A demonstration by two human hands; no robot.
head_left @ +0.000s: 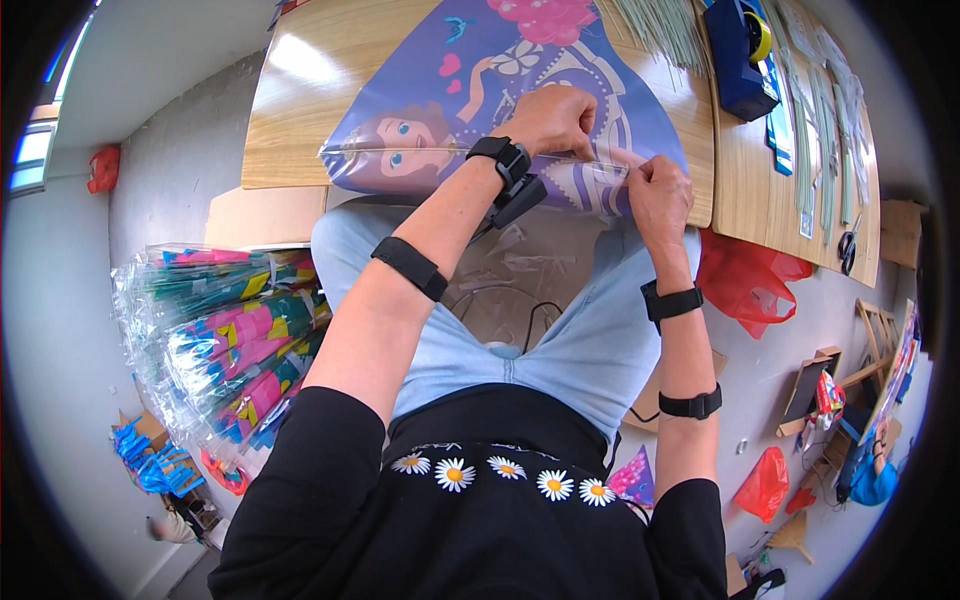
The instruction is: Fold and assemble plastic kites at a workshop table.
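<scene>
A purple kite sheet printed with a cartoon princess lies over the near edge of the wooden table, its lower part hanging toward my lap. A thin pale line, a rod or a folded edge, runs across it near the table edge. My left hand is bent over the middle of this line, fingers curled and thumb side down, pinching at the sheet. To its right, my right hand pinches the sheet near the line's right end. The fingertips of both hands are partly hidden.
Bundles of thin pale sticks lie at the table's far right, beside a blue tape dispenser and black scissors. Plastic-wrapped colourful bundles stand at my left. A red plastic bag hangs below the table's right side.
</scene>
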